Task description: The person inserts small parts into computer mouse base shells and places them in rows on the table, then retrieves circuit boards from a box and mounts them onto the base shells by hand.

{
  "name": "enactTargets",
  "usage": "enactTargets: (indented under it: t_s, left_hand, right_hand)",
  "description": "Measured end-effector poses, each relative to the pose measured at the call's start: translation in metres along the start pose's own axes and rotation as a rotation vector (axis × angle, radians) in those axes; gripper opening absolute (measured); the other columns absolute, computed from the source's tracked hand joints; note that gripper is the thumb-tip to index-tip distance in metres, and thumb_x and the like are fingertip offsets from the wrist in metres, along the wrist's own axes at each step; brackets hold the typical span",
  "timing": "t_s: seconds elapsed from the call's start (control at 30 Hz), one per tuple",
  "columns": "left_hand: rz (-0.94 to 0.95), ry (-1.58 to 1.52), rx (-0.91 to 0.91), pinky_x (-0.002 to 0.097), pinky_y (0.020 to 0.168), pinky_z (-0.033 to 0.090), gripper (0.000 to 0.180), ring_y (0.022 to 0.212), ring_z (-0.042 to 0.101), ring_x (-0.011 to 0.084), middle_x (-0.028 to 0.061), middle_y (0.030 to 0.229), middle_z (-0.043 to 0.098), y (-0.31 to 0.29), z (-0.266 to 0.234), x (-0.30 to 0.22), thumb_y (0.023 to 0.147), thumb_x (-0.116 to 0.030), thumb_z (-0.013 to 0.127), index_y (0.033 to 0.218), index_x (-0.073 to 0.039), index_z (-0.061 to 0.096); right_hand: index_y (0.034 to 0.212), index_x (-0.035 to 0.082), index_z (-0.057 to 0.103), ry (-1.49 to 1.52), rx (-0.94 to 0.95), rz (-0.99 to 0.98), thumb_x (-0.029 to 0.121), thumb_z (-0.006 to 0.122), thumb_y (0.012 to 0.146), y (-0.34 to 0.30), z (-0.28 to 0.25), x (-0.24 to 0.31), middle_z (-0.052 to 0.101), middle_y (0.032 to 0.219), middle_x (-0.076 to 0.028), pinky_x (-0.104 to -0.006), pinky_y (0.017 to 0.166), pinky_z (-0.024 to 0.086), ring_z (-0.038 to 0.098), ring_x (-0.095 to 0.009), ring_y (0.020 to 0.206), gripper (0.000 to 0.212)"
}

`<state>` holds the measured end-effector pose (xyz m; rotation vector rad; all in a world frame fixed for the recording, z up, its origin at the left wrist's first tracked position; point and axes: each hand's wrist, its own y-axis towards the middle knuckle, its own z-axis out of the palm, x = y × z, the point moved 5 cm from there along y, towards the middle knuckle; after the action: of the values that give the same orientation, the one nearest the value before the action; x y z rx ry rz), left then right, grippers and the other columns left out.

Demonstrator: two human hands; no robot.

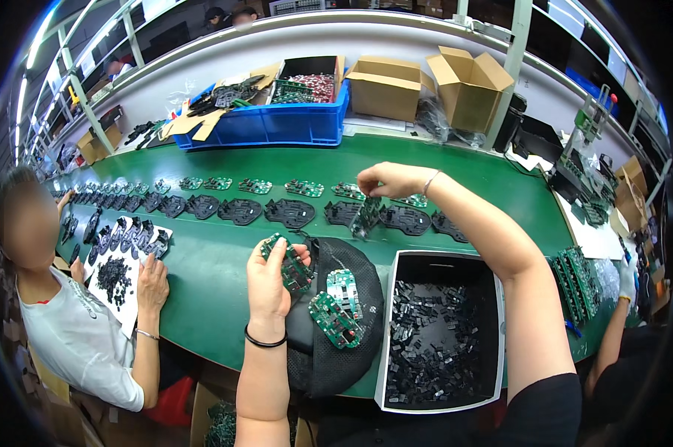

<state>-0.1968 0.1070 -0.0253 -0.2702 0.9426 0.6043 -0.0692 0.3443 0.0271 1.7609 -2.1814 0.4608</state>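
My left hand [269, 279] is closed around a green circuit board [298, 273], perhaps more than one, above the near edge of the table. Farther off, my right hand [387, 181] pinches another circuit board [365, 217] by its upper end, so that it hangs tilted over the row of black plastic shells [289, 213]. Behind the shells runs a row of green circuit boards [304, 188]. Beside my left hand lies a black mesh-covered bag or cushion [351, 261] with loose boards [338, 320] on top.
A box [390, 328] of small black parts stands beneath my right forearm. At the back sit a blue crate [277, 125] and cardboard boxes [385, 86]. Stacked boards [575, 283] lie at right. A co-worker [76, 328] handles black parts at left; another person's arm [612, 335] shows at right.
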Motion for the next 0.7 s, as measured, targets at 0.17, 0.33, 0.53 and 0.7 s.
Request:
enactTargets:
  t_s: [0.17, 0.33, 0.53, 0.7]
  left_hand:
    - [-0.223, -0.232, 0.053, 0.0406, 0.078, 0.053, 0.017, 0.083, 0.063, 0.0243, 0.0122, 0.085, 0.064, -0.002, 0.000, 0.007, 0.092, -0.021, 0.056, 0.092, -0.003, 0.056]
    - [-0.369, -0.353, 0.078, 0.0411, 0.086, 0.050, 0.027, 0.086, 0.061, 0.0255, 0.0102, 0.088, 0.063, -0.002, 0.004, 0.016, 0.093, -0.032, 0.050, 0.092, -0.006, 0.056]
    - [-0.307, -0.308, 0.089, 0.0431, 0.088, 0.049, 0.040, 0.089, 0.059, 0.0282, 0.0137, 0.090, 0.061, -0.002, 0.004, 0.016, 0.094, -0.037, 0.040, 0.095, 0.001, 0.054]
    - [-0.277, -0.278, 0.079, 0.0439, 0.090, 0.047, 0.040, 0.090, 0.058, 0.0285, 0.0145, 0.092, 0.060, -0.002, 0.003, 0.018, 0.095, -0.036, 0.037, 0.096, 0.000, 0.053]
  right_hand:
    - [0.089, 0.001, 0.059, -0.002, -0.497, 0.113, 0.004, 0.059, 0.080, -0.080, -0.058, -0.019, 0.063, 0.082, -0.011, -0.0334, 0.074, 0.048, 0.060, -0.020, 0.078, 0.010]
    - [0.084, 0.000, 0.062, 0.166, -0.775, 0.529, 0.001, 0.060, 0.079, -0.213, -0.070, -0.125, 0.062, 0.072, -0.005, -0.0266, 0.057, 0.048, 0.057, -0.012, 0.061, 0.006]
    - [0.083, -0.002, 0.064, 0.371, -0.765, 0.935, -0.001, 0.060, 0.080, -0.309, -0.016, -0.208, 0.063, 0.071, -0.005, -0.0225, 0.046, 0.045, 0.054, -0.009, 0.053, 0.005]
    - [0.083, 0.000, 0.067, 0.316, -0.781, 1.070, 0.003, 0.063, 0.078, -0.312, 0.000, -0.233, 0.062, 0.068, -0.004, -0.0251, 0.047, 0.047, 0.056, -0.011, 0.053, 0.007]
